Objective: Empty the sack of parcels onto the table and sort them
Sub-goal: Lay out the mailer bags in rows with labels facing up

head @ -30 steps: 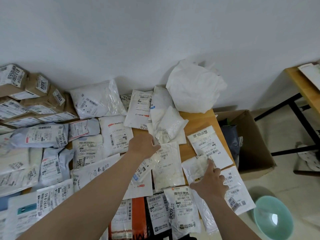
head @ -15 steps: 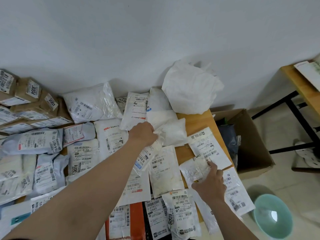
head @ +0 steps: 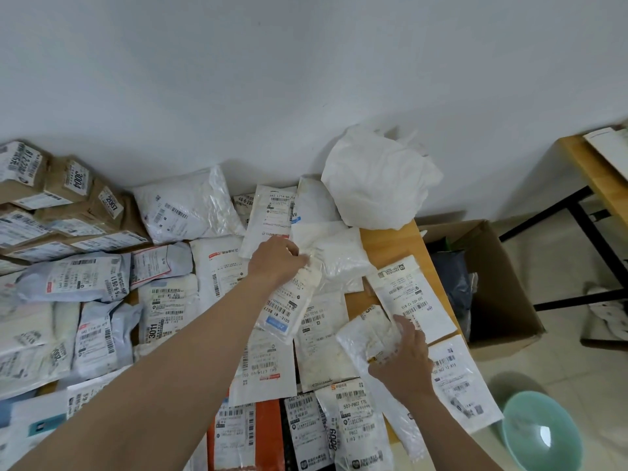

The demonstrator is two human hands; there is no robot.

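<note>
Dozens of flat labelled parcels cover the wooden worktop, which stands against a white wall; bare wood shows only at the right edge. The left hand reaches to the middle of the spread and its fingers are closed in a pinch on the top edge of a long white plastic mailer with a blue mark, whose lower end lies across the parcels below it; just right of that hand lies a soft clear bag of white material. The right hand, nearer and to the right, has its fingers curled around a crinkled translucent pouch, gripping it at its near end, with the thumb side hidden; the pouch overlaps a white mailer with a printed label to its right. The crumpled white sack sits slumped at the far right corner of the worktop, against the wall. At the far left, brown cardboard boxes with number stickers are stacked together; below them lie grey-blue padded mailers. An orange package lies at the near edge between label-covered white bags. Right of the worktop, on the floor, an open brown cardboard carton holds dark bags; a pale green plastic basin sits near it, at the near right.
</note>
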